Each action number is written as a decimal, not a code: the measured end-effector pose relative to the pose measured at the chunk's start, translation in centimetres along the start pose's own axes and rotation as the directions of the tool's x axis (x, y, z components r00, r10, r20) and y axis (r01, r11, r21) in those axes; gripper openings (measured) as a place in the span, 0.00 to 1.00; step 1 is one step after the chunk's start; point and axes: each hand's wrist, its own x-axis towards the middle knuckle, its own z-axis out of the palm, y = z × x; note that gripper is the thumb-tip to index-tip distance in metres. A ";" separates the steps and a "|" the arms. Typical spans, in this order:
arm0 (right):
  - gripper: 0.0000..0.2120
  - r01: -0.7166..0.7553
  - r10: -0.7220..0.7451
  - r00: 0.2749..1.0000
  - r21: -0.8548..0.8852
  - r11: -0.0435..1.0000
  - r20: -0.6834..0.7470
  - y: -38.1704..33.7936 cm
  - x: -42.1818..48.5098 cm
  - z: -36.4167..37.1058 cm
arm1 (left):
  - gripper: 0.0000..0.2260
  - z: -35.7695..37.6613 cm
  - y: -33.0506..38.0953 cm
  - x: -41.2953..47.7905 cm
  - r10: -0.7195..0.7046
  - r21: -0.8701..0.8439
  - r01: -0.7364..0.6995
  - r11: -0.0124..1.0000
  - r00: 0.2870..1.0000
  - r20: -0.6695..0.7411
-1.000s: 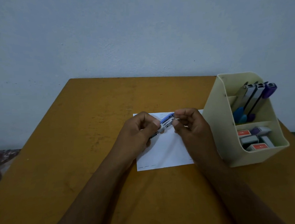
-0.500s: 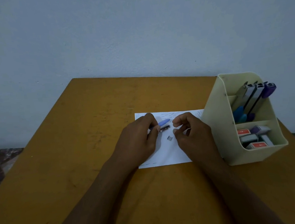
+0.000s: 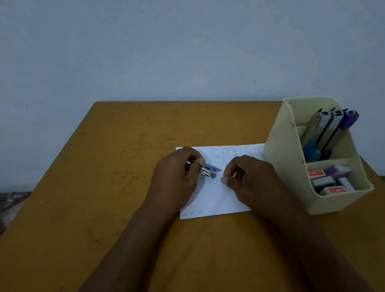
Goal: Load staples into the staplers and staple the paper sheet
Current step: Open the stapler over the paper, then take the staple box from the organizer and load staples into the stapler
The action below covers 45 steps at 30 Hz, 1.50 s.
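Note:
A white paper sheet (image 3: 214,199), with rows of staples along its far edge, lies flat on the brown table (image 3: 99,199). My left hand (image 3: 178,183) grips a small blue stapler (image 3: 209,169) just above the sheet, its metal magazine end pointing right. My right hand (image 3: 249,180) is beside it, with thumb and forefinger tips pinched together low on the paper, where a small staple strip lay. The strip itself is hidden under those fingertips.
A cream desk organizer (image 3: 280,162) stands at the sheet's right edge. Its back pocket holds several staplers (image 3: 328,126), grey, blue and purple. The front pocket holds staple boxes (image 3: 333,190). A wall rises behind the table's far edge.
A small staple strip dropped from between my hands onto the paper. My right hand then moved down onto it, and my left hand lowered the stapler slightly.

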 end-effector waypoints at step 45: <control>0.02 -0.161 0.168 0.916 0.050 0.986 -0.364 2.0 -12.5 -13.2 | 0.04 2.2 15.8 -2.0 0.296 -0.209 -0.259 0.943 0.940 0.172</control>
